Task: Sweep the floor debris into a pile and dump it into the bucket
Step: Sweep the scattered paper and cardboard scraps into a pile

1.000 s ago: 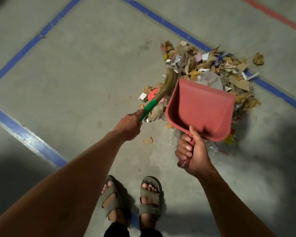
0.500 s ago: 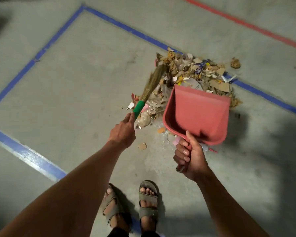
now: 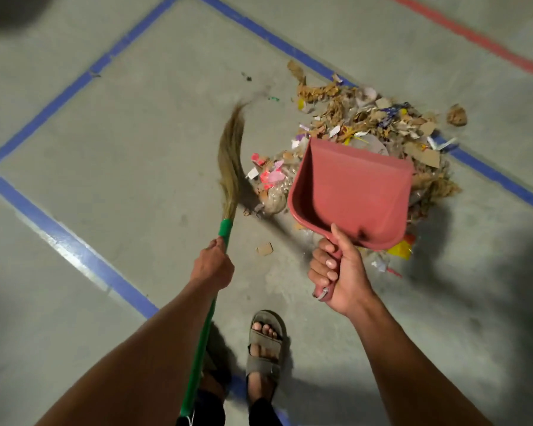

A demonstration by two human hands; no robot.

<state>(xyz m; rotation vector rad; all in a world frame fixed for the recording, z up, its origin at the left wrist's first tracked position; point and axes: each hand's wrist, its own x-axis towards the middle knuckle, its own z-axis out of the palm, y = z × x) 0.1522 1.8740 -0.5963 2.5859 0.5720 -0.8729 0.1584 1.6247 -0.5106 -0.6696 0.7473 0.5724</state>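
Your left hand [image 3: 212,267] is wrapped round the green handle of the broom [image 3: 232,162], just below the bristle collar; your right hand [image 3: 339,272] has fingers and thumb curled tight on the handle of the red dustpan [image 3: 356,192]. The pan looks empty & seems to be held tilted over the near edge of the debris pile [image 3: 379,124], can't tell if its lip touches the floor. Bristles are out to the left of the pile, apart from most of it, tips blurred. No bucket in view, so you'll have to carry the load somewhere off-frame. Risks, imo: if the pan lip isn't flat on the concrete floor [image 3: 120,133], the light paper & cardboard bits will slide under it instead of in. A hard flick w/ those long soft bristles would scatter the pile rather than load it, esp. the loose stuff at the edges: the cardboard scrap [image 3: 264,249] near your foot, the brown clump [image 3: 456,115] off to the far right, the tiny green bit [image 3: 274,99] beyond the bristle tips. These already sit apart from the main heap & are easy to miss. Overfilling the shallow pan means spills on the carry. Surface: smooth grey concrete w/ a blue tape line [image 3: 65,241] framing a box, another blue run passing under the pile, a red line [image 3: 474,38] top right. Lighting is dim, w/ dark shadows lower right & top left. Your sandalled foot [image 3: 265,348] stands just behind the work.
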